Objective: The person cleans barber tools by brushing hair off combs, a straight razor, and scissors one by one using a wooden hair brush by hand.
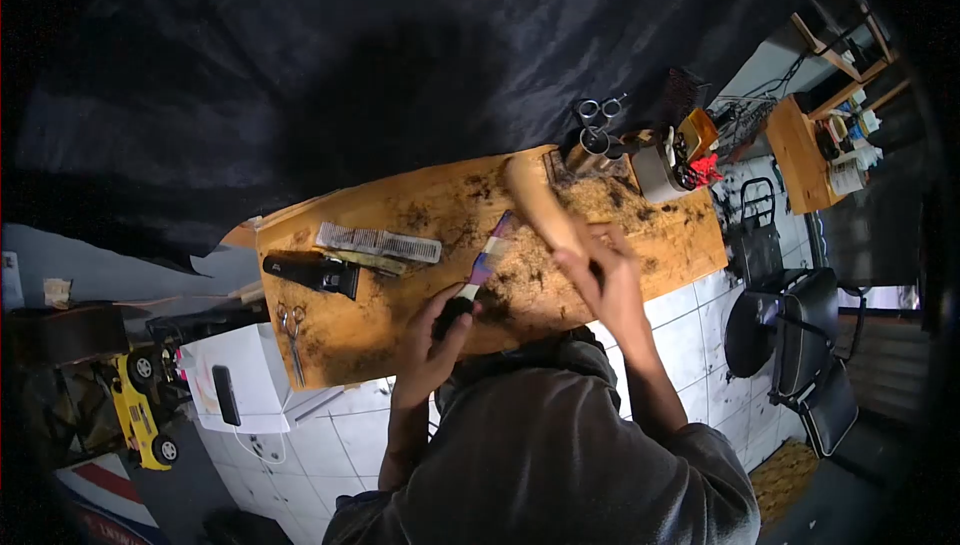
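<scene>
My left hand (432, 345) is closed round a dark piece (456, 315) at the lower end of a slim purple, blue and white tool (484, 263); the tool points up over the wooden table. Just right of it, my right hand (612, 275) has its fingers wrapped round the near end of a long tan, wood-coloured object (540, 203). Motion blurs that object, so its exact kind is unclear. Small dark hair clippings (520, 280) lie scattered beneath both hands.
The wooden table (385, 330) holds black clippers (312, 273), combs (380, 243) and scissors (292, 330) at left. A metal cup (588, 153) with scissors and a full container (660, 173) stand at back right. A dark cloth (300, 75) hangs behind.
</scene>
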### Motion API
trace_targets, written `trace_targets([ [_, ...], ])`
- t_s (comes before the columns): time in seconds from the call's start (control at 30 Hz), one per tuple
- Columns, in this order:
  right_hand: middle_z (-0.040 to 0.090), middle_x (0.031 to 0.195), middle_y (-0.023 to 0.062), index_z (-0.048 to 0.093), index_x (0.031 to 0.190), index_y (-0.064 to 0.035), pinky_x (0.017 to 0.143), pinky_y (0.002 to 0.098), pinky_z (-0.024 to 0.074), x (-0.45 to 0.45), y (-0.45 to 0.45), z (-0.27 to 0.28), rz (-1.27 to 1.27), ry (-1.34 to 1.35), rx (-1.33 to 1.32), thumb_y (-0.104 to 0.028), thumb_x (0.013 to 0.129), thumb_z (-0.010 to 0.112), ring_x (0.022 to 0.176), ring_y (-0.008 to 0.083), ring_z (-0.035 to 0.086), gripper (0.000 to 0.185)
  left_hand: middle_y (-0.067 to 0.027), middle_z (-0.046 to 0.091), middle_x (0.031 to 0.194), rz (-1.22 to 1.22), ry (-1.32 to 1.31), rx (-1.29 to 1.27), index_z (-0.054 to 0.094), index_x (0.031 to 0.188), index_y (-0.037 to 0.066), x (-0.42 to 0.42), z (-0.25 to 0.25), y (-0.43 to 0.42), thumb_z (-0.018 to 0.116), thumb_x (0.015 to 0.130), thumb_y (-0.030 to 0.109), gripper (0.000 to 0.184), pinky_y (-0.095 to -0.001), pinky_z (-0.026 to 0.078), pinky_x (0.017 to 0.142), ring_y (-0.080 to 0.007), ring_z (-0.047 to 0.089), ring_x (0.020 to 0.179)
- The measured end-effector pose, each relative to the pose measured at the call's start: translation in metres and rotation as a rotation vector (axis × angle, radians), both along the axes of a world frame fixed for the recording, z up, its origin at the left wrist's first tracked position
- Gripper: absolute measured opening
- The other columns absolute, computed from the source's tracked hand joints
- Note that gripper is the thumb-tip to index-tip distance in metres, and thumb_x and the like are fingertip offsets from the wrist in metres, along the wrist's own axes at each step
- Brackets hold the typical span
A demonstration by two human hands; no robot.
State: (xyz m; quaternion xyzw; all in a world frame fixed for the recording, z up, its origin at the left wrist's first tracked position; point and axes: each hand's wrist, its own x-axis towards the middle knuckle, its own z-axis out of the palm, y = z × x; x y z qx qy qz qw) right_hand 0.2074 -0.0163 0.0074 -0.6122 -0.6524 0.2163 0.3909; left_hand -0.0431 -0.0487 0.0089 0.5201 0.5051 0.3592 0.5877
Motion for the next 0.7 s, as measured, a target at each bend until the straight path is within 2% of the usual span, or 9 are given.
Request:
trace_targets([
  [0.03, 0.062, 0.092, 0.0194, 0.064, 0.117, 0.003, 0.066, 0.0339, 0.0528, 0.001, 0.002, 0.01, -0.139, -0.025, -0.094, -0.018, 0.082, 0.073, 0.075, 0.0267, 0.064, 0.041, -0.0015, 0.064, 0.102, -0.025, 0.029, 0.038, 0.053, 0.128, 0.003, -0.002, -0.004, -0.001, 0.056, 0.095, 0.013, 0.035, -0.0206, 0.043, 0.077, -0.0062, 0.055, 0.086],
  [0.13, 0.061, 0.094, 0.0187, 0.065, 0.115, -0.0004, 0.072, 0.0352, 0.0526, 0.002, -0.001, 0.028, -0.112, 0.085, -0.013, -0.021, 0.078, 0.077, 0.083, 0.0279, 0.063, 0.044, -0.0003, 0.064, 0.102, 0.012, -0.037, -0.094, 0.053, 0.127, 0.003, 0.0, -0.008, -0.003, 0.056, 0.095, 0.013, 0.034, -0.0203, 0.043, 0.077, -0.005, 0.053, 0.085],
  [0.27, 0.062, 0.097, 0.0165, 0.07, 0.105, -0.0005, 0.085, 0.034, 0.0476, -0.016, -0.022, 0.021, 0.336, 0.09, -0.023, -0.019, 0.076, 0.078, 0.1, 0.0282, 0.06, 0.035, -0.0014, 0.064, 0.101, 0.047, -0.049, -0.127, 0.053, 0.127, 0.001, 0.008, 0.002, 0.003, 0.056, 0.095, 0.012, 0.034, -0.0208, 0.043, 0.076, -0.0053, 0.052, 0.082],
  [0.33, 0.062, 0.097, 0.0166, 0.07, 0.106, -0.0001, 0.081, 0.0348, 0.0481, -0.018, -0.023, 0.012, 0.295, 0.065, -0.01, -0.021, 0.076, 0.079, 0.097, 0.0274, 0.061, 0.038, -0.0019, 0.064, 0.101, 0.082, -0.069, -0.03, 0.053, 0.127, 0.0, 0.009, 0.001, 0.002, 0.056, 0.095, 0.013, 0.034, -0.0219, 0.044, 0.076, -0.0064, 0.053, 0.081],
  [0.4, 0.064, 0.102, 0.018, 0.07, 0.113, -0.009, 0.079, 0.0399, 0.0522, -0.005, -0.011, 0.003, 0.164, 0.057, 0.002, -0.023, 0.079, 0.076, 0.093, 0.0296, 0.062, 0.037, -0.0038, 0.065, 0.102, 0.026, -0.083, -0.115, 0.053, 0.126, -0.001, -0.001, 0.006, 0.004, 0.056, 0.095, 0.014, 0.034, -0.0235, 0.045, 0.078, -0.0083, 0.056, 0.085],
  [0.47, 0.062, 0.09, 0.0153, 0.063, 0.121, -0.0005, 0.058, 0.029, 0.0509, -0.001, 0.001, 0.009, -0.107, -0.025, 0.005, -0.017, 0.082, 0.073, 0.073, 0.0215, 0.063, 0.043, -0.0053, 0.065, 0.103, -0.015, -0.068, -0.136, 0.054, 0.124, -0.001, -0.004, 0.006, 0.003, 0.057, 0.095, 0.014, 0.033, -0.0249, 0.045, 0.081, -0.0101, 0.058, 0.09],
  [0.53, 0.063, 0.089, 0.0146, 0.064, 0.119, -0.0005, 0.052, 0.0248, 0.0486, 0.003, 0.006, 0.019, -0.143, -0.008, 0.062, -0.016, 0.083, 0.073, 0.07, 0.0188, 0.063, 0.041, -0.0065, 0.065, 0.104, -0.028, -0.016, -0.09, 0.056, 0.122, 0.0, -0.005, 0.004, 0.0, 0.059, 0.094, 0.015, 0.032, -0.0262, 0.045, 0.083, -0.0115, 0.059, 0.095],
  [0.67, 0.065, 0.094, 0.0163, 0.071, 0.106, -0.0038, 0.074, 0.0369, 0.0532, -0.007, -0.012, 0.02, 0.22, 0.079, 0.064, -0.023, 0.081, 0.075, 0.087, 0.0239, 0.064, 0.032, -0.0074, 0.066, 0.106, -0.025, 0.141, -0.024, 0.057, 0.121, 0.001, 0.004, -0.003, 0.004, 0.061, 0.092, 0.015, 0.033, -0.0259, 0.046, 0.084, -0.0112, 0.059, 0.096],
  [0.7, 0.066, 0.099, 0.0178, 0.073, 0.1, -0.0065, 0.086, 0.0408, 0.05, -0.014, -0.018, 0.027, 0.326, 0.197, -0.114, -0.03, 0.078, 0.077, 0.096, 0.0271, 0.062, 0.032, -0.0071, 0.066, 0.106, -0.034, 0.148, -0.026, 0.057, 0.121, 0.001, 0.005, -0.002, 0.004, 0.061, 0.091, 0.015, 0.033, -0.0258, 0.046, 0.084, -0.0111, 0.059, 0.095],
])
